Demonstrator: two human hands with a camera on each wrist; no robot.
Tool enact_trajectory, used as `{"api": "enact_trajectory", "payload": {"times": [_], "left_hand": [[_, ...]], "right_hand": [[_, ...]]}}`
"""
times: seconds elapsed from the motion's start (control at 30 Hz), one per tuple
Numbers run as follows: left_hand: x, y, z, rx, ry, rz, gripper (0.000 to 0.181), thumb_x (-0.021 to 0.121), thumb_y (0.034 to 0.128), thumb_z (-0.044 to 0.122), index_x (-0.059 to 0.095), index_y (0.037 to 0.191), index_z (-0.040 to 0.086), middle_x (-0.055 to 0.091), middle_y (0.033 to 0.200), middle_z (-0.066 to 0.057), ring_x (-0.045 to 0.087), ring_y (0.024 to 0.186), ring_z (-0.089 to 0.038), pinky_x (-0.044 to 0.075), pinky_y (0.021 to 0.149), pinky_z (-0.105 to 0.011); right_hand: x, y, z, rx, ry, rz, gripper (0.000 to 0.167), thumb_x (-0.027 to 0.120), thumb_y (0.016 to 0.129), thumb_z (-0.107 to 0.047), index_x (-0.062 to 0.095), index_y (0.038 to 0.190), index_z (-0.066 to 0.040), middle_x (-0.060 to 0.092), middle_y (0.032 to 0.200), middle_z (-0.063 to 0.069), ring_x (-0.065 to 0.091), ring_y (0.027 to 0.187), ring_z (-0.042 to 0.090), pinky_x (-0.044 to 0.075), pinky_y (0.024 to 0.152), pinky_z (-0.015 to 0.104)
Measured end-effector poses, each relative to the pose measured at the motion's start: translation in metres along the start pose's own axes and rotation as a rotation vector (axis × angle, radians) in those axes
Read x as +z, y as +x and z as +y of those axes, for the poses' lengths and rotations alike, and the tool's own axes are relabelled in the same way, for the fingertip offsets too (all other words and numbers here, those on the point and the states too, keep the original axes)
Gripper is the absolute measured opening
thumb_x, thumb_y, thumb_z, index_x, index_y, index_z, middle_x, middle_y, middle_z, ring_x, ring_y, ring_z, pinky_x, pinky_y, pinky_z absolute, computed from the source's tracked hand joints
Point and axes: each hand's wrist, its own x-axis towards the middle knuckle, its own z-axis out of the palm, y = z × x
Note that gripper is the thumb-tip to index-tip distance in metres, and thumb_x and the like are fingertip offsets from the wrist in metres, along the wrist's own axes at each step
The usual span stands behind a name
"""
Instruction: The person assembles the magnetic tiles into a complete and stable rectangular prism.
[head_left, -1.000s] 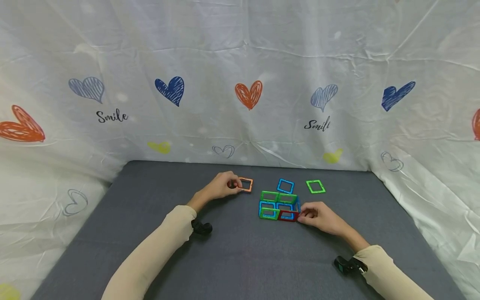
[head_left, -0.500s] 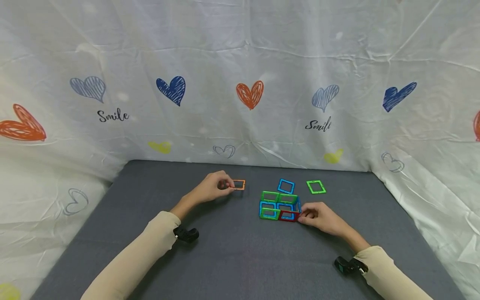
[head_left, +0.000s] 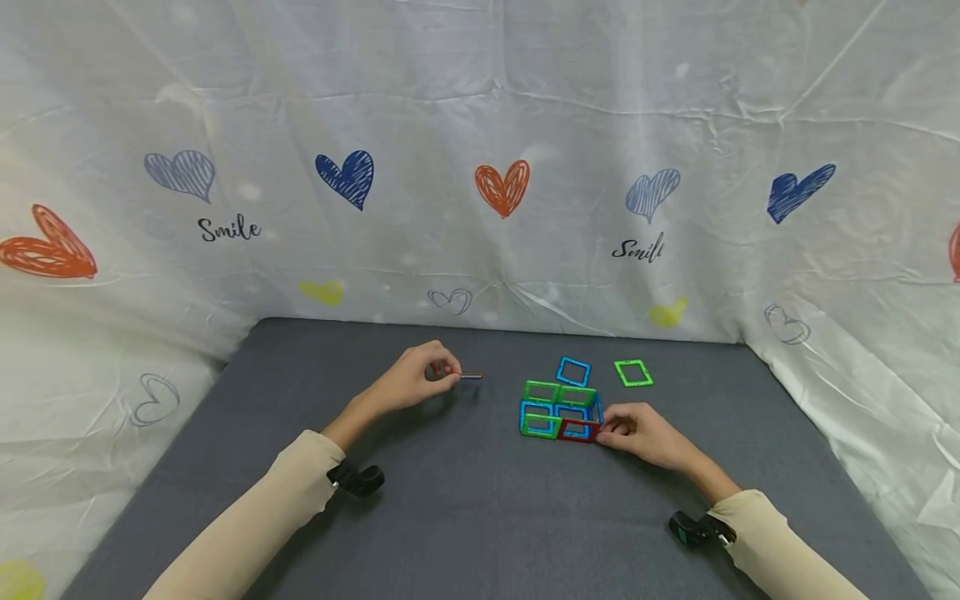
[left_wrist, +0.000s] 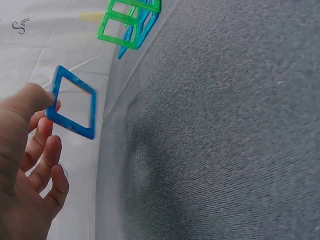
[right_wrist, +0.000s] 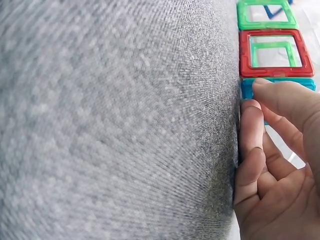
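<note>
My left hand [head_left: 412, 377] pinches a square frame tile [head_left: 472, 376], seen nearly edge-on in the head view, with orange and bluish tints. In the left wrist view the tile's face [left_wrist: 75, 126] shows blue, and the left hand [left_wrist: 30, 165] grips one corner between thumb and fingers, off the table. At the right end of a low box of blue, green and red frames [head_left: 542, 427], my right hand [head_left: 643, 433] is at the corner. In the right wrist view, the right hand [right_wrist: 280, 145] pinches the blue tile [right_wrist: 285, 81] beside the red tile [right_wrist: 276, 74].
Just behind the box, a loose blue square [head_left: 574, 382] lies on the grey tabletop [head_left: 480, 508]. Another loose square, green [head_left: 634, 382], lies further right. A white curtain [head_left: 420, 275] printed with hearts hangs along the table's back edge.
The left hand has drawn away to the left with its tile, and the tile has turned from showing its orange face to nearly edge-on. The right hand stays at the box.
</note>
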Motion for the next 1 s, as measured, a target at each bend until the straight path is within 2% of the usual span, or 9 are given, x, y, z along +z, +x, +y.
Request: {"api": "enact_trajectory", "payload": {"times": [0.17,0.47,0.7,1.0], "left_hand": [[0.002,-0.004,0.002,-0.007,0.015,0.023,0.003,0.072,0.0970,0.011,0.073,0.098,0.009,0.060,0.093,0.004,0.059,0.081,-0.013,0.053,0.070,-0.038],[0.014,-0.012,0.012,-0.080,0.030,0.083,0.005,0.073,0.0964,0.014,0.075,0.097,0.010,0.061,0.090,0.006,0.060,0.080,-0.011,0.053,0.072,-0.032],[0.025,-0.017,0.022,-0.074,0.005,0.093,0.005,0.074,0.0950,0.013,0.074,0.091,0.012,0.060,0.085,0.008,0.059,0.076,-0.009,0.053,0.071,-0.031],[0.035,-0.019,0.026,-0.091,-0.010,0.096,0.005,0.076,0.0930,0.011,0.074,0.090,0.014,0.059,0.084,0.008,0.059,0.075,-0.008,0.053,0.069,-0.029]], "right_hand": [[0.000,0.001,0.000,-0.002,-0.012,0.005,0.004,0.072,0.096,-0.004,0.071,0.100,-0.003,0.070,0.091,0.005,0.066,0.076,0.022,0.052,0.066,0.027],[0.000,0.000,0.000,-0.029,-0.004,0.003,0.004,0.072,0.096,-0.006,0.072,0.100,-0.004,0.069,0.091,0.005,0.066,0.075,0.024,0.052,0.064,0.027],[-0.001,0.000,0.001,-0.038,0.009,-0.003,0.004,0.072,0.096,-0.005,0.072,0.100,-0.004,0.069,0.091,0.006,0.066,0.075,0.027,0.052,0.064,0.028],[-0.001,0.001,0.002,-0.056,0.004,-0.016,0.005,0.072,0.096,-0.004,0.071,0.100,-0.006,0.069,0.092,0.006,0.066,0.075,0.026,0.052,0.064,0.028]]}}
